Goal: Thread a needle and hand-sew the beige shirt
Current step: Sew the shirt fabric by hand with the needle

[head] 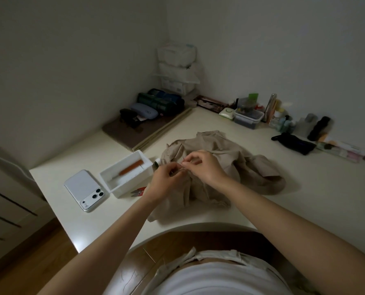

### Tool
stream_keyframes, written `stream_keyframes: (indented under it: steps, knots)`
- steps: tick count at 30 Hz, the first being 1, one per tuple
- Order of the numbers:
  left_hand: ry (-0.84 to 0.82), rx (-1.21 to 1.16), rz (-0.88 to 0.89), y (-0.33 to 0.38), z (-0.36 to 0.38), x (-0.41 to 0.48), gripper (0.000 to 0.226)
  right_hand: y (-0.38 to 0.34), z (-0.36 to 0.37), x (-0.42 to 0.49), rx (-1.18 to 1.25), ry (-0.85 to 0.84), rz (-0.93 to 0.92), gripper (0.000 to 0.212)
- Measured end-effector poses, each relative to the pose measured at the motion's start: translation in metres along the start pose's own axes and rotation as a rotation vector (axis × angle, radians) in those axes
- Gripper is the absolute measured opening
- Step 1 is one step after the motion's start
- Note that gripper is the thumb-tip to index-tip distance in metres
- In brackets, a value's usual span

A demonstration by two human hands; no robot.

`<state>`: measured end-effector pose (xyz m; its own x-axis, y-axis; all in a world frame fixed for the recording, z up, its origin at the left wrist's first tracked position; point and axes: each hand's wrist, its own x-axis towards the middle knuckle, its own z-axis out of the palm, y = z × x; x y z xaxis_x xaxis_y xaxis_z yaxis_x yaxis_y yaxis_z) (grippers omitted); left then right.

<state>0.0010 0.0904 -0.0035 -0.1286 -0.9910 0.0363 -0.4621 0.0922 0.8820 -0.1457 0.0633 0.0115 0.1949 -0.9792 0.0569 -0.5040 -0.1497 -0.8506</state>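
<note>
The beige shirt (226,167) lies crumpled on the white table (305,201) in front of me. My left hand (166,179) and my right hand (202,165) are held close together just above the shirt, fingertips pinched. A thin needle (184,160) with dark thread shows faintly between them; which fingers hold it is too small to tell. A small thread spool (157,162) with a white cap lies just left of the shirt, partly hidden by my left hand.
A white open box (127,173) with an orange-handled tool stands left of my hands. Small red snips (138,191) lie at its near corner, a white phone (85,189) further left. Cases, containers and bottles line the back wall. The table's curved edge is near my body.
</note>
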Motion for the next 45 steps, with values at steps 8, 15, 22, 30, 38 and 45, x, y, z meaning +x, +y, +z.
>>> stream_keyframes:
  steps: [8,15,22,30,38,45]
  knots:
    - [-0.188,0.230,-0.185,-0.035,-0.003,-0.007,0.005,-0.011,-0.013,0.014,0.079,0.013,-0.026,0.016]
    - [-0.427,0.177,-0.354,-0.014,-0.026,-0.001,0.033,-0.017,-0.026,0.028,0.135,-0.013,0.002,0.009]
    - [-0.477,-0.280,-0.207,0.016,-0.023,0.008,0.030,-0.024,-0.037,0.041,0.404,0.004,0.112,0.010]
    - [-0.369,-0.594,-0.129,0.018,-0.033,0.019,0.033,0.029,-0.046,0.041,0.482,0.212,0.490,0.016]
    - [-0.296,-0.511,-0.152,-0.001,-0.041,0.033,0.030,0.051,-0.055,0.036,0.572,0.267,0.569,0.012]
    - [-0.211,-0.340,-0.247,-0.012,-0.046,0.028,0.030,0.040,-0.054,0.038,0.605,0.286,0.568,0.019]
